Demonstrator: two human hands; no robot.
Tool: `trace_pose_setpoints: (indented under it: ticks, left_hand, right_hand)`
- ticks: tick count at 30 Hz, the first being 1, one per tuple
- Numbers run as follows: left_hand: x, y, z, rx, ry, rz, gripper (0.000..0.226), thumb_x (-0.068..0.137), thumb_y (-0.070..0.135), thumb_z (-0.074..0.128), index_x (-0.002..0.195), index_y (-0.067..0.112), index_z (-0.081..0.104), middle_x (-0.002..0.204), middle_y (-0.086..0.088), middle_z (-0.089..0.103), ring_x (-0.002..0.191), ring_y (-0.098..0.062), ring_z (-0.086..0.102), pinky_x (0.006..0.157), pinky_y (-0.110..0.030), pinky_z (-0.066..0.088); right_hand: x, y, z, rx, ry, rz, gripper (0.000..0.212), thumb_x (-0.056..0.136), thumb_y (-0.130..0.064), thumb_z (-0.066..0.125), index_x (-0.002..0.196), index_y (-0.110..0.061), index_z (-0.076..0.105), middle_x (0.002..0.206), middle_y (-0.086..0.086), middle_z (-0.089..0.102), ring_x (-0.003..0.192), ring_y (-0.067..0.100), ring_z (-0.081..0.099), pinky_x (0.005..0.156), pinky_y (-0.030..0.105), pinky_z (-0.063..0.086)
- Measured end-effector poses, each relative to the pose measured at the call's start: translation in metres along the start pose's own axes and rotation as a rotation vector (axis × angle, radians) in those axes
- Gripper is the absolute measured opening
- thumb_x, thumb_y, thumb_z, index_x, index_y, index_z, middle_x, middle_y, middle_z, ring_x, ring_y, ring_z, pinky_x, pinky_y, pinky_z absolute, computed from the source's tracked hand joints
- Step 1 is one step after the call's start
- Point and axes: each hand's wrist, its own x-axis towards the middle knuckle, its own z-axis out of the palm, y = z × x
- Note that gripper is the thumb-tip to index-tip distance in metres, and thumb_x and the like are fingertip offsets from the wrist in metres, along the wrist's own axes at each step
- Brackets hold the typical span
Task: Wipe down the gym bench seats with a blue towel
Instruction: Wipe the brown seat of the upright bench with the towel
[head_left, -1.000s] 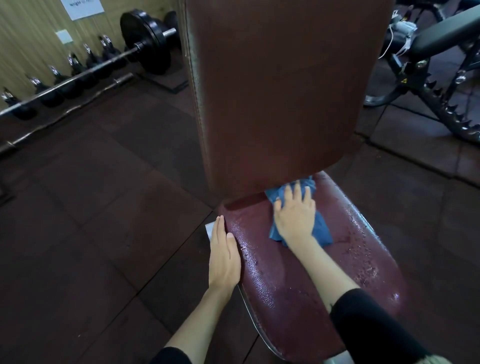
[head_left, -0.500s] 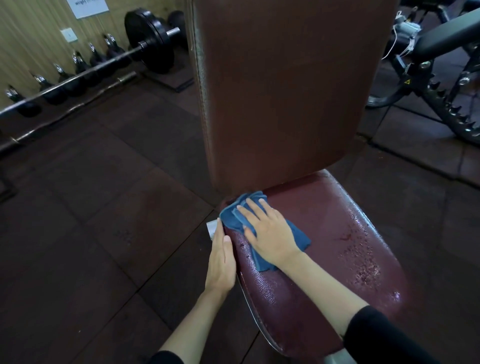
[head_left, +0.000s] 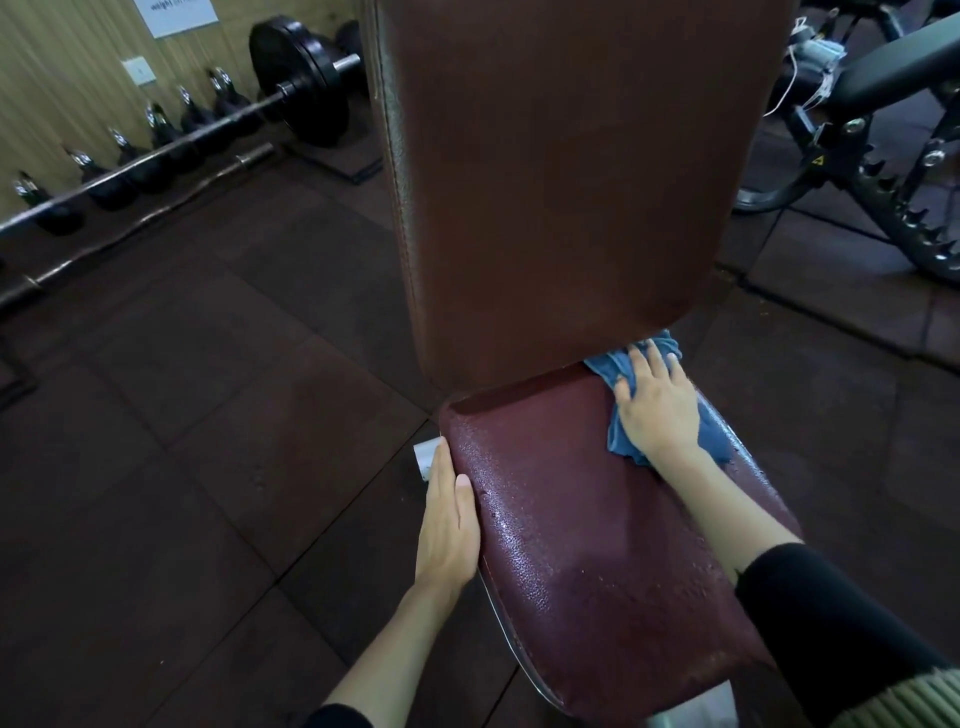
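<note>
While right hand presses blue towel flat, far edge lost under backrest

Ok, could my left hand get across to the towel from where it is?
Probably yes. The left hand lies flat on the left edge of the seat, and only bare seat separates it from the towel at the far right corner. The right hand covers most of the towel, though.

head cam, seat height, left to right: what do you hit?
Rubber floor → left hand against the seat's side → bench seat → right hand, flat on the blue towel.
</note>
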Motion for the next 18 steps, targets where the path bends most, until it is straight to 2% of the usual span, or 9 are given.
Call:
trace_pose_setpoints:
  ticks: [3,5,8,11,13,15,17,18]
  left_hand:
    - [-0.002,0.003,-0.002,-0.046,-0.004,-0.011,0.048,0.104,0.024,0.020,0.150,0.024,0.010,0.149,0.025,0.010,0.133,0.020,0.006,0.101,0.004,0.003]
    - [-0.004,0.005,-0.005,-0.081,-0.009,0.001,0.046,0.104,0.024,0.019,0.149,0.027,0.010,0.145,0.031,0.010,0.130,0.025,0.006,0.102,0.003,0.004]
    - [-0.006,0.004,-0.009,-0.145,-0.007,0.015,0.047,0.101,0.031,0.017,0.148,0.030,0.012,0.142,0.036,0.014,0.133,0.020,0.010,0.107,-0.002,0.007]
    - [-0.009,0.005,-0.012,-0.231,-0.004,0.003,0.045,0.097,0.033,0.016,0.142,0.035,0.018,0.137,0.040,0.022,0.132,0.019,0.017,0.107,-0.004,0.012]
    - [-0.010,0.005,-0.013,-0.315,-0.019,-0.039,0.038,0.102,0.029,0.018,0.138,0.040,0.020,0.140,0.035,0.025,0.132,0.017,0.022,0.108,-0.006,0.016]
    - [-0.009,0.003,-0.016,-0.380,-0.027,-0.096,0.040,0.105,0.024,0.019,0.143,0.035,0.022,0.148,0.022,0.027,0.134,0.011,0.025,0.113,-0.015,0.018]
    - [-0.007,0.003,-0.019,-0.401,-0.026,-0.149,0.042,0.105,0.029,0.021,0.147,0.028,0.027,0.150,0.015,0.031,0.136,0.004,0.029,0.116,-0.026,0.021]
    - [-0.005,0.005,-0.021,-0.412,-0.019,-0.172,0.043,0.104,0.031,0.022,0.146,0.027,0.030,0.149,0.014,0.034,0.135,0.003,0.031,0.116,-0.026,0.022]
  right_hand:
    - [-0.019,-0.012,0.000,-0.002,-0.014,0.004,0.052,0.097,-0.031,0.039,0.145,-0.014,0.032,0.153,0.012,0.028,0.140,0.037,0.022,0.111,0.046,0.022]
    - [-0.036,-0.021,0.002,-0.007,-0.028,-0.026,0.052,0.095,-0.034,0.035,0.143,-0.013,0.038,0.149,0.014,0.036,0.136,0.040,0.031,0.106,0.049,0.031]
    - [-0.069,-0.045,0.002,0.029,-0.010,-0.121,0.057,0.085,-0.036,0.032,0.131,-0.011,0.054,0.135,0.016,0.053,0.120,0.042,0.050,0.091,0.050,0.046]
    - [-0.111,-0.073,0.006,0.006,-0.025,-0.242,0.054,0.084,-0.036,0.035,0.129,-0.016,0.056,0.133,0.011,0.055,0.120,0.037,0.053,0.089,0.045,0.048]
    - [-0.140,-0.086,0.014,-0.030,-0.039,-0.331,0.054,0.085,-0.037,0.034,0.131,-0.019,0.054,0.136,0.009,0.053,0.123,0.035,0.051,0.092,0.044,0.048]
    - [-0.159,-0.092,0.021,-0.095,-0.046,-0.401,0.052,0.086,-0.039,0.038,0.133,-0.022,0.052,0.139,0.008,0.051,0.125,0.034,0.050,0.093,0.044,0.048]
    - [-0.163,-0.095,0.026,-0.136,-0.036,-0.421,0.053,0.084,-0.041,0.057,0.134,-0.023,0.050,0.140,0.008,0.050,0.125,0.035,0.049,0.094,0.045,0.047]
    - [-0.160,-0.097,0.027,-0.142,-0.041,-0.415,0.058,0.081,-0.041,0.066,0.134,-0.023,0.050,0.140,0.009,0.050,0.125,0.037,0.049,0.094,0.046,0.047]
